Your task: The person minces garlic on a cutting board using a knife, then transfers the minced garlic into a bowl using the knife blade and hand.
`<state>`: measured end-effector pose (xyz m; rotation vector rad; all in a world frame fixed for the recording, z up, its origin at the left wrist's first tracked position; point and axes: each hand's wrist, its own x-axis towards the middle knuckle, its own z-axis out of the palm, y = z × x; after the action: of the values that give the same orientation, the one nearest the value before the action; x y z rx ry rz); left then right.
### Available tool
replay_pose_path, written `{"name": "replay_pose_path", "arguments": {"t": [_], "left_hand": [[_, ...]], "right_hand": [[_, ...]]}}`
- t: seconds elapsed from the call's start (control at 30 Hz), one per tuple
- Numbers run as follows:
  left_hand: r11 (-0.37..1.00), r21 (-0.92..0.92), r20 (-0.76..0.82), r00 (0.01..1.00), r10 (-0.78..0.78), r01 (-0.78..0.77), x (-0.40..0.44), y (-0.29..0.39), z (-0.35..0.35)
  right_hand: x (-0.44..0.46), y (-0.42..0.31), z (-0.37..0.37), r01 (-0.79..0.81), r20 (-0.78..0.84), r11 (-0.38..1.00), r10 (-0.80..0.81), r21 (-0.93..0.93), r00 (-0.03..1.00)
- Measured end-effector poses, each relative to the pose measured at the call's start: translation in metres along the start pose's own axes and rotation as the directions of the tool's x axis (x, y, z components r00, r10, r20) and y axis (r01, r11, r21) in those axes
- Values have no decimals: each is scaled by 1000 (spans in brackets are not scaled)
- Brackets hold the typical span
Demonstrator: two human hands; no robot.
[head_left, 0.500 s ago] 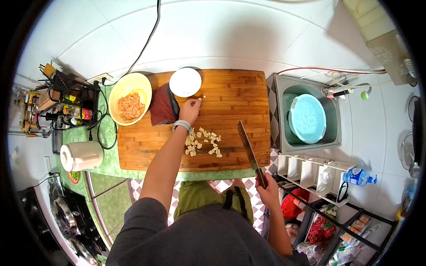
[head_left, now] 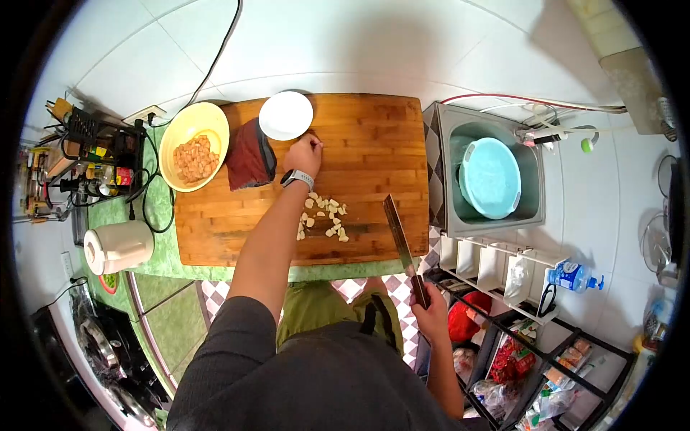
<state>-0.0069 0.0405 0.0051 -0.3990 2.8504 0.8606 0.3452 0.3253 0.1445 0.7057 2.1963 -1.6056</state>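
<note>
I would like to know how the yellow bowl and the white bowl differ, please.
The yellow bowl is larger; the white bowl is smaller. The yellow bowl holds chopped pinkish pieces, whereas the white bowl looks empty. Both are round and upright.

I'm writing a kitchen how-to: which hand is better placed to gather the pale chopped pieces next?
Probably the left hand: it is over the cutting board, just beyond the pale chopped pieces, with no tool visible in it. The right hand grips a knife, off the board.
</note>
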Motion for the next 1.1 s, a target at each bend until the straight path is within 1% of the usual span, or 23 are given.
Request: {"name": "replay_pose_path", "arguments": {"t": [0.07, 0.1, 0.17, 0.2, 0.27, 0.3, 0.33, 0.4, 0.43, 0.47, 0.53, 0.57, 0.6, 0.63, 0.67, 0.7, 0.77, 0.8, 0.87, 0.93, 1.0, 1.07, 1.1], "left_hand": [[999, 34, 50, 999, 18, -20, -7, -6, -7], [999, 39, 47, 999, 17, -19, -9, -16, -4], [979, 21, -59, 977, 203, -202, -16, -42, 5], [979, 25, -60, 977, 203, -202, -24, -46, -1], [949, 144, -33, 957, 287, -279, -45, -52, -17], [941, 67, 54, 943, 329, -332, -51, -58, -24], [941, 72, 50, 943, 328, -331, -57, -62, -29], [914, 26, 296, 877, 379, -404, -70, -67, -43], [925, -48, 324, 870, 372, -378, -75, -67, -50], [925, -46, 321, 871, 372, -378, -74, -70, -52], [940, -230, 144, 947, 288, -251, -67, -84, -52], [864, -478, 0, 983, 181, -160, -58, -95, -41], [862, -478, -8, 983, 184, -165, -49, -92, -49], [786, -614, 139, 990, 14, 75, -38, -84, -63], [648, -693, 311, 942, -126, 316, -29, -76, -75], [646, -698, 307, 944, -121, 309, -18, -71, -80], [489, -685, 510, 834, -209, 541, 0, -60, -86], [489, -690, 507, 838, -201, 534, 11, -60, -83], [499, -622, 581, 783, -223, 604, 33, -63, -70], [492, -623, 588, 779, -218, 608, 43, -60, -63], [521, -649, 553, 814, -178, 554, 53, -62, -53], [615, -638, 468, 867, -169, 464, 50, -57, -53], [722, -591, 363, 918, -160, 360, 41, -52, -58]], "right_hand": [[0, 5, -2, 45, 29, 999, -45, 12, 999], [1, 3, -2, 46, 32, 999, -46, 17, 998], [1, -1, -2, 23, 46, 1000, -23, -10, 999], [3, 0, -2, 24, 48, 1000, -24, -7, 999], [6, 2, -1, 51, 46, 997, -49, -50, 998], [7, 0, -1, 54, 51, 997, -52, -48, 997], [9, -3, -1, 53, 64, 997, -50, -47, 997], [11, -6, -1, 53, 81, 998, -50, -46, 995], [12, -7, 0, 66, 85, 997, -62, -37, 994], [12, -8, 0, 77, 89, 997, -75, -28, 993], [15, -6, -1, 60, 96, 998, -56, -37, 994], [15, -8, 0, 76, 91, 996, -73, -37, 993], [16, -10, 1, 95, 86, 995, -92, -37, 992], [17, -9, 2, 130, 65, 989, -125, -73, 990], [17, -10, 2, 136, 63, 988, -131, -74, 989], [16, -13, 1, 124, 76, 991, -119, -60, 990], [11, -19, 1, 105, 79, 993, -100, -63, 992], [8, -21, 1, 112, 73, 992, -108, -63, 992], [3, -25, 0, 86, 67, 990, -80, -108, 995], [-2, -24, -2, 96, 64, 992, -91, -81, 994], [-6, -12, -5, 104, 56, 992, -100, -68, 993], [-4, 0, -9, 94, 54, 995, -91, -44, 994], [-5, 7, -10, 88, 41, 995, -86, -43, 995]]}}
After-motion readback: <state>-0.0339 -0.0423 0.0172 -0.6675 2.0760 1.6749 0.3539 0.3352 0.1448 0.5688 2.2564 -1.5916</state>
